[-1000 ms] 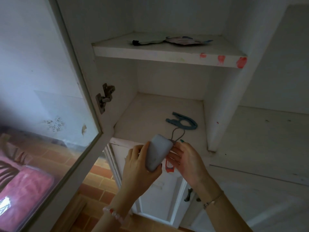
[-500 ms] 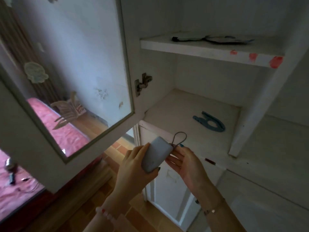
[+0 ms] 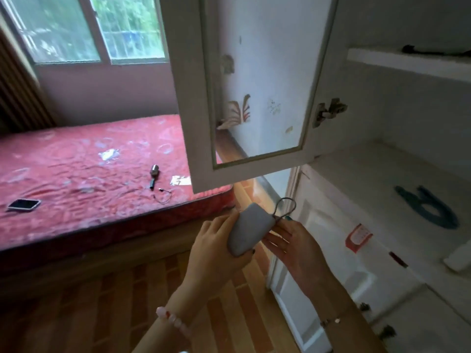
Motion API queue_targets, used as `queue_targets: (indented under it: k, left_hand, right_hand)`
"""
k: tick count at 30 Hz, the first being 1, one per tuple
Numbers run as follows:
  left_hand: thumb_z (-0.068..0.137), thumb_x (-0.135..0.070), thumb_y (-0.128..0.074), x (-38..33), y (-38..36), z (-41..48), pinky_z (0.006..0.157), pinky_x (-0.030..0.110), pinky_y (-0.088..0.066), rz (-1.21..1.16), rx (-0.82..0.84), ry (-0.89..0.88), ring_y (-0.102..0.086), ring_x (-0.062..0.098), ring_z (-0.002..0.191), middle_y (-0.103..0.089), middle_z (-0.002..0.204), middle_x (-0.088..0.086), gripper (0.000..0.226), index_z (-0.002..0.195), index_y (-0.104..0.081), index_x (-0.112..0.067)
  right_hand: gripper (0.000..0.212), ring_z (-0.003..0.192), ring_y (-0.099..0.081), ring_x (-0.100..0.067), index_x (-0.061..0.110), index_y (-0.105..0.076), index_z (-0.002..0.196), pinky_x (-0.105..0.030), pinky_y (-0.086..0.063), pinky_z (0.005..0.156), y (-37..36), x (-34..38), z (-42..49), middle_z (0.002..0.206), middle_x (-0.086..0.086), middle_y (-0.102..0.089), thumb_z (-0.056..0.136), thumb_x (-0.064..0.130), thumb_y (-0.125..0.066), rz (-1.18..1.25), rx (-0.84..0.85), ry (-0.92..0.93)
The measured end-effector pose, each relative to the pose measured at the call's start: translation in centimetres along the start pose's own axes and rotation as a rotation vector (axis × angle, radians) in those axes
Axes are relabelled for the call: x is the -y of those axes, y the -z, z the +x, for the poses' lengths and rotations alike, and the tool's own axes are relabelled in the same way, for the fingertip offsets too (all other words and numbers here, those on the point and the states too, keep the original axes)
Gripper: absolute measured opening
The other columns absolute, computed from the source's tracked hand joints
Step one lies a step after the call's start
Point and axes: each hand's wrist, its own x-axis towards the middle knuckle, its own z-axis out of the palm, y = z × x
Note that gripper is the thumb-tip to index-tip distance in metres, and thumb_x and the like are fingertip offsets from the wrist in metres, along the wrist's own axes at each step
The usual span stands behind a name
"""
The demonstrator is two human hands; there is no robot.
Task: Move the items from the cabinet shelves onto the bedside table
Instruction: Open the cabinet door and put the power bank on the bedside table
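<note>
Gripping power bank (image 3: 246, 231) with left hand (image 3: 214, 253), steadying with flat right hand (image 3: 298, 247); likely rigid, slick, hefty: clasp body, not cord loop (image 3: 286, 200).

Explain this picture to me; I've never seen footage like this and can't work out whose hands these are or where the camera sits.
There is no machine here. A person wears a wide-angle camera on the head, looking forward and down, so both hands are their own. The left hand grips a small grey case with a thin cord loop. The fingers of the right hand touch the loop end, but I cannot tell whether they pinch it. To the right stands an open cabinet, its glass door swung out. A blue hanger-shaped item lies on the lower shelf, and something dark lies on the upper shelf. To the left is a bed with a red mattress, carrying a phone and a small metal object. No bedside table shows in this view.
</note>
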Motion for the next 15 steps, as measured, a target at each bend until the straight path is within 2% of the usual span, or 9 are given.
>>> queue_targets:
  k: [3, 6, 8, 11, 15]
  left_hand:
    - [0.063, -0.054, -0.060, 1.8, 2.6, -2.6, 0.072, 0.026, -0.043, 0.041, -0.079, 0.083, -0.056, 0.021, 0.097, -0.062, 0.116, 0.002, 0.078, 0.129, -0.054, -0.012]
    - [0.062, -0.056, -0.058, 3.6, 5.5, -5.1, 0.074, 0.024, -0.041, 0.105, -0.154, 0.162, -0.052, 0.016, 0.099, -0.061, 0.118, -0.002, 0.080, 0.131, -0.052, -0.015]
    - [0.062, -0.057, -0.055, 4.6, 7.6, -6.9, 0.074, 0.025, -0.043, 0.122, -0.204, 0.217, -0.052, 0.015, 0.098, -0.061, 0.117, -0.004, 0.079, 0.130, -0.053, -0.016]
    - [0.061, -0.055, -0.059, 6.4, 11.1, -9.8, 0.075, 0.030, -0.049, 0.160, -0.271, 0.300, -0.052, 0.016, 0.100, -0.060, 0.119, -0.004, 0.079, 0.130, -0.053, -0.016]
    - [0.062, -0.048, -0.065, 9.2, 16.1, -14.3, 0.077, 0.029, -0.048, 0.221, -0.337, 0.398, -0.050, 0.012, 0.101, -0.059, 0.120, -0.004, 0.078, 0.132, -0.051, -0.016]
  right_hand:
    - [0.030, 0.099, -0.062, -0.026, 0.004, -0.054, 0.113, -0.030, -0.054, 0.080, -3.0, -1.5, -0.1, 0.107, -0.012, -0.064, 0.100, 0.013, -0.028, -0.025, 0.140, -0.068]
    - [0.025, 0.087, -0.063, -0.021, 0.004, -0.054, 0.107, -0.025, -0.056, 0.068, -6.4, -3.0, -0.2, 0.102, -0.012, -0.062, 0.099, 0.014, -0.032, -0.027, 0.211, -0.163]
    - [0.026, 0.086, -0.063, -0.024, 0.004, -0.058, 0.100, -0.028, -0.057, 0.069, -8.8, -4.2, -0.5, 0.094, -0.013, -0.067, 0.098, 0.013, -0.033, -0.045, 0.265, -0.181]
    - [0.029, 0.074, -0.068, -0.019, 0.006, -0.063, 0.090, -0.029, -0.058, 0.068, -13.1, -6.1, -1.6, 0.077, -0.006, -0.073, 0.096, 0.015, -0.037, -0.105, 0.364, -0.205]
    - [0.030, 0.082, -0.066, -0.024, 0.005, -0.065, 0.088, -0.042, -0.050, 0.089, -19.4, -9.7, -3.7, 0.082, -0.011, -0.071, 0.095, 0.014, -0.038, -0.116, 0.479, -0.258]
